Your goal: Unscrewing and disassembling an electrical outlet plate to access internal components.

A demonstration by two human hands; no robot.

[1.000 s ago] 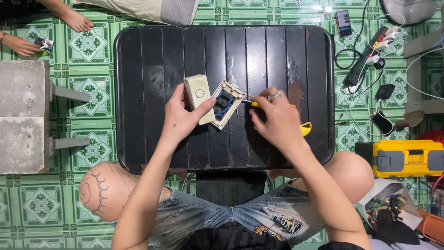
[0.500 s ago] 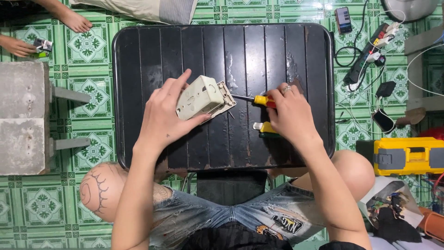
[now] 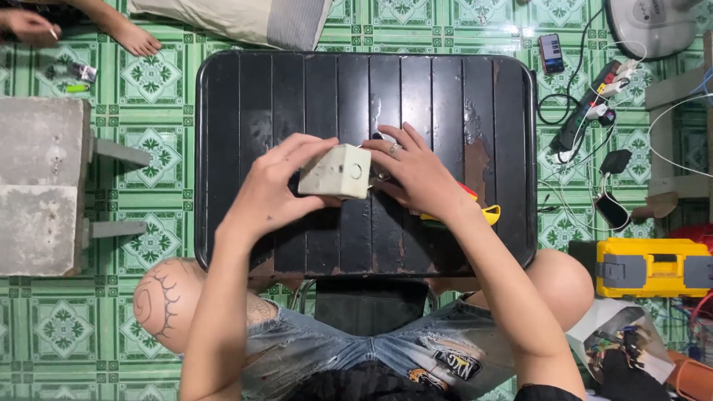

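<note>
My left hand (image 3: 278,186) holds a cream plastic box (image 3: 336,172) with a round hole in its side, raised just above the black slatted table (image 3: 297,96). My right hand (image 3: 420,174) reaches to the right side of the box, fingers spread and touching it. A screwdriver with a yellow and red handle (image 3: 475,208) lies on the table under my right wrist, mostly hidden by the hand.
A yellow tool case (image 3: 653,266) sits on the green tiled floor at right, with a power strip (image 3: 590,111), chargers and a phone (image 3: 552,52) behind it. Grey concrete blocks (image 3: 44,186) stand at left. Another person's foot (image 3: 134,37) and hand (image 3: 30,26) show at top left.
The right hand has let go of the screwdriver, which now lies on the table, and has come to the box. The left hand has turned the box over and shifted slightly right.
</note>
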